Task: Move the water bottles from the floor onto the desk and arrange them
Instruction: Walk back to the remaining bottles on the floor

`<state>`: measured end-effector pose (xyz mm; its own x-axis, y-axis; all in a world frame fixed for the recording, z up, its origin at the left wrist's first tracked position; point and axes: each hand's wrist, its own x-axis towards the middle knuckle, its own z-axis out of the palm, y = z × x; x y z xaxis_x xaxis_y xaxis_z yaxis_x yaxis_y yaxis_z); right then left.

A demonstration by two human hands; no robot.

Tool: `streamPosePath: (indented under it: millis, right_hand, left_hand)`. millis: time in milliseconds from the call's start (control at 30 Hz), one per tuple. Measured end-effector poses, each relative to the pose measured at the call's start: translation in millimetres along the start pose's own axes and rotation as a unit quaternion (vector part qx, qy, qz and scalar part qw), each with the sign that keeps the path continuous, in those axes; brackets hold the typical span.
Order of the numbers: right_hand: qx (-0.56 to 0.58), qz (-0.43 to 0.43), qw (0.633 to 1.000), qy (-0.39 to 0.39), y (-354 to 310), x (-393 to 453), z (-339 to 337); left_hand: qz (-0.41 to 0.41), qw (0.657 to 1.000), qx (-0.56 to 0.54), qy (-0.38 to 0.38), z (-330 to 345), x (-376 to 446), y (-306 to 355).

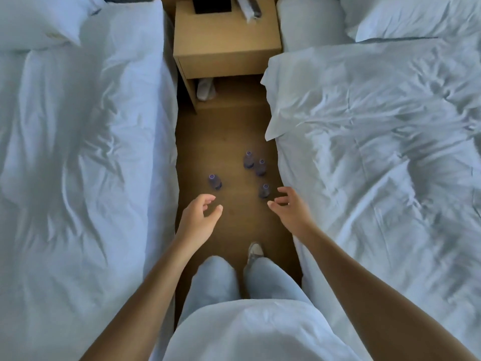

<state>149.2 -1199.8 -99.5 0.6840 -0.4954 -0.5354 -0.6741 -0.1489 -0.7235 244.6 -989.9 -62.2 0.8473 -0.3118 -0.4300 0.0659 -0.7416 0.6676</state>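
Four small water bottles stood upright on the wooden floor (223, 131) of the narrow aisle between two beds, none of them yet lifted. One bottle (215, 181) stood alone toward the left bed (78, 152). Two more, a farther one (248, 160) and a nearer one (260, 168), stood close together, possibly touching. The fourth bottle (264, 191) stood just beside the edge of the right bed (377, 152).

The person stood in the aisle with both arms stretched forward and down. The left hand (200, 217) hung above the floor near the lone bottle, fingers loosely curled and grasping nothing. The right hand (286, 207) hovered just beside the fourth bottle, fingers likewise relaxed, spread and empty. Each hand seemed aimed at its nearest bottle, which suggested a two-handed pickup so that fewer trips would be needed.

At the far end of the aisle a wooden nightstand (226, 37) carried a dark box (212, 5) and something pale and wrapped that was too blurred to name. No desk surface was in view, so the bottles' destination probably lay outside the aisle. The task looked to be at its very start.
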Motion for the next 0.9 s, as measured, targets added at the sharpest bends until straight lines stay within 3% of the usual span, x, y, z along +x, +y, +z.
streamPosePath:
  millis: [267,500,700,900]
  right_hand:
    - [-0.025,0.019,1.000,0.004,-34.9,95.0,-12.0]
    - [-0.026,0.048,0.999,0.005,-27.0,194.7,13.5]
    - [-0.031,0.068,0.997,-0.009,37.8,301.5,59.5]
    - [-0.040,0.093,0.995,-0.020,155.5,410.5,127.0]
  left_hand:
    - [-0.001,1.000,0.002,-0.024,-4.8,103.0,25.3]
    - [0.002,0.999,0.025,-0.031,8.3,215.0,-3.1]
    - [-0.035,0.998,0.053,0.011,57.9,324.9,-77.8]
    - [-0.068,0.993,0.090,-0.020,147.2,431.7,-190.5]
